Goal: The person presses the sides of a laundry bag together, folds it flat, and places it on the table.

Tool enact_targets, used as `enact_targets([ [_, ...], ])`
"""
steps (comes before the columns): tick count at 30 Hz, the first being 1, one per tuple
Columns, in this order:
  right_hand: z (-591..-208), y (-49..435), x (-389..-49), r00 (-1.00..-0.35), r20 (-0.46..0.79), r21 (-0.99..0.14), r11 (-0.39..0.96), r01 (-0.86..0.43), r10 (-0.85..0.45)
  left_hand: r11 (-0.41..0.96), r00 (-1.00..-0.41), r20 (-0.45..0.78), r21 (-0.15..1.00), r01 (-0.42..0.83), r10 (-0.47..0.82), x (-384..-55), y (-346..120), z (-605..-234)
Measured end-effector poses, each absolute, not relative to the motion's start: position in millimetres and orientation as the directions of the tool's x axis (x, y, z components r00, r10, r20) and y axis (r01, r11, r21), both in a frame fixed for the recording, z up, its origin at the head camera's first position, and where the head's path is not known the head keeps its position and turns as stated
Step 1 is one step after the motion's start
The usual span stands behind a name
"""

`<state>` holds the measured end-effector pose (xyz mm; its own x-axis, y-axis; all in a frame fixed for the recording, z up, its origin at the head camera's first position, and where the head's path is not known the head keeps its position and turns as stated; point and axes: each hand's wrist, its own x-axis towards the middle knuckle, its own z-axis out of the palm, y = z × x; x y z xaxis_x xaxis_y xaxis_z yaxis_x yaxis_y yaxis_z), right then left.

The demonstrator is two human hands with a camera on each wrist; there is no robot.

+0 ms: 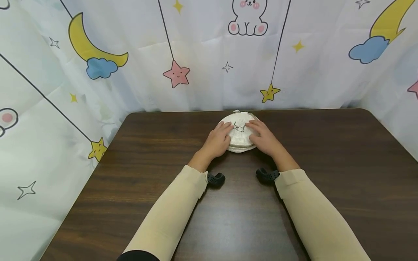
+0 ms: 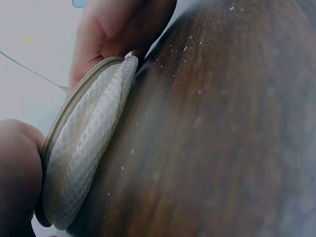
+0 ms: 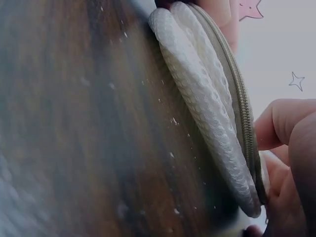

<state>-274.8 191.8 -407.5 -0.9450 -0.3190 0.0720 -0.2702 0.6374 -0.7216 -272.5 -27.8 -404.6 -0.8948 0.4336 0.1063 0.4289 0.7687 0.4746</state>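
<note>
A round, flattened white mesh laundry bag lies at the back of the table, with a line drawing on its top. Its beige zipper runs around the edge in the left wrist view; the right wrist view shows the puffed mesh side from close up. My left hand rests on the bag's left side, fingers extended over the top. On the opposite side my right hand lies with its fingers spread on the top and the thumb near the front rim. What the bag contains is hidden.
The dark wooden table stretches toward me on both sides of my arms. Directly behind it hangs a white curtain printed with moons and stars. Black wrist devices stick out from the cream sleeves.
</note>
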Motion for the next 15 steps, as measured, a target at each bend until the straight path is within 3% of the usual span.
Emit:
enact_targets([
  [15, -400.5, 186.3, -274.7, -0.942, -0.052, -0.663, 0.717, -0.216, -0.332, 0.881, -0.912, -0.092, 0.311, 0.356, 0.401, -275.3, -19.3, -398.8],
])
